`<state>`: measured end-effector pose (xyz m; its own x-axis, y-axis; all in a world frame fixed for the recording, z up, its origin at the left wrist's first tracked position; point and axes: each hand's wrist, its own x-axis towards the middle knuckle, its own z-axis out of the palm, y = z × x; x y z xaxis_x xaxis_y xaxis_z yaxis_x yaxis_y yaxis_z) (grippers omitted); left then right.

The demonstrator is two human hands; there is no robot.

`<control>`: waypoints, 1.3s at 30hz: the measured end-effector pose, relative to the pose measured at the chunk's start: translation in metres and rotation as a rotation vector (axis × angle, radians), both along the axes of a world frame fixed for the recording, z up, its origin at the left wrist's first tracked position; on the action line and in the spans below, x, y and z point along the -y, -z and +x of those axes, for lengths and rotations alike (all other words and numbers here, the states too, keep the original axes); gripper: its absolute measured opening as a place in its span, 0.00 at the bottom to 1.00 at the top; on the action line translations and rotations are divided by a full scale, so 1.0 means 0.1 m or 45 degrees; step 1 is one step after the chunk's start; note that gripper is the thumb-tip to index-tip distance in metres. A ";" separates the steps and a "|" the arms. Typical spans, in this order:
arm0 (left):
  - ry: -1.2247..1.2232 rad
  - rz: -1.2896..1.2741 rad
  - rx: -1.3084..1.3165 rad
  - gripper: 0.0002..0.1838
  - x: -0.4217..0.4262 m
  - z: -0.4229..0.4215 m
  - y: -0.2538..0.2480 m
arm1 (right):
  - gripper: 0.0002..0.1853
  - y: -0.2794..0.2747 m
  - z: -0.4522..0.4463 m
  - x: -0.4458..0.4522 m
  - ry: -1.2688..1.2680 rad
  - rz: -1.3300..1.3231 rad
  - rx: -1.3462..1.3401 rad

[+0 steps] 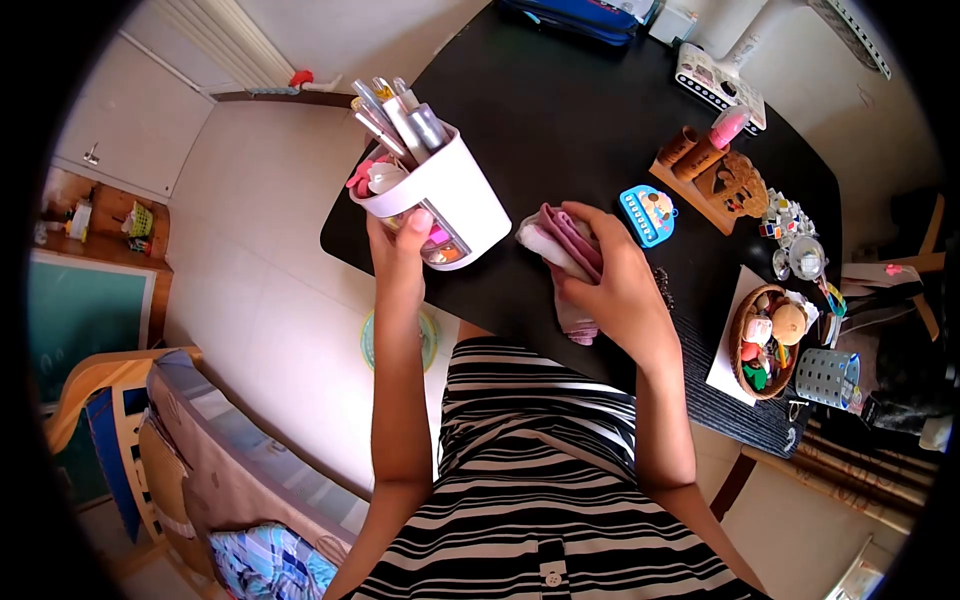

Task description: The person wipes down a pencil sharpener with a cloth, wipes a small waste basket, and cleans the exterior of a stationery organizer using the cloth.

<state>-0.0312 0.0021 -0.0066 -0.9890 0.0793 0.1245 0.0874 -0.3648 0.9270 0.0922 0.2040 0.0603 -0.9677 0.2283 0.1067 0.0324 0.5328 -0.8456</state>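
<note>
My left hand [402, 245] grips a white pen holder [465, 190] by its near side, thumb on the front panel. The holder tilts to the left at the table's left edge; whether its base touches the tabletop I cannot tell. Several pens [398, 120] and pink and white items stick out of its top. In my right hand [622, 285] is a bunched pink and white cloth [562, 240], pinched between thumb and fingers, its tail hanging toward the table's front edge. A small gap separates the cloth from the holder. Just beyond that hand lies a blue toy piano [648, 215].
On the black table [540, 110] stand a wooden stand [705, 195], a wicker basket [740, 345] of small items and a perforated grey-blue cup [826, 377]. A blue case [580, 22] lies at the back. Left of the table, a wooden chair [120, 385] stands on the floor.
</note>
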 end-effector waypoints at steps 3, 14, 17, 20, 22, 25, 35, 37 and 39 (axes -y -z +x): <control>0.054 0.029 0.001 0.46 0.01 -0.01 -0.04 | 0.26 -0.05 0.06 -0.04 -0.033 -0.075 0.072; 0.185 -0.052 -0.058 0.51 0.02 0.03 -0.04 | 0.34 -0.22 -0.13 0.05 -0.023 -0.873 -0.599; 0.185 -0.050 -0.055 0.51 0.02 0.02 0.00 | 0.41 -0.27 -0.31 0.17 -0.065 -0.592 -0.828; 0.185 -0.015 -0.073 0.50 0.02 0.01 0.00 | 0.36 -0.19 -0.44 0.20 -0.106 -0.141 -0.972; 0.187 -0.003 -0.092 0.49 0.01 0.01 0.00 | 0.33 -0.22 -0.50 0.24 -0.096 0.139 -1.047; 0.181 -0.025 -0.114 0.48 -0.01 0.02 -0.06 | 0.29 -0.28 -0.57 0.31 -0.085 0.412 -1.141; 0.243 0.044 -0.110 0.46 -0.04 0.01 -0.16 | 0.28 -0.16 -0.55 0.34 -0.089 0.425 -1.047; 0.233 0.051 -0.106 0.46 -0.01 0.00 -0.11 | 0.28 -0.10 -0.52 0.35 -0.117 0.432 -1.045; 0.198 0.043 -0.087 0.47 0.00 -0.01 -0.05 | 0.28 -0.05 -0.47 0.35 -0.147 0.445 -1.025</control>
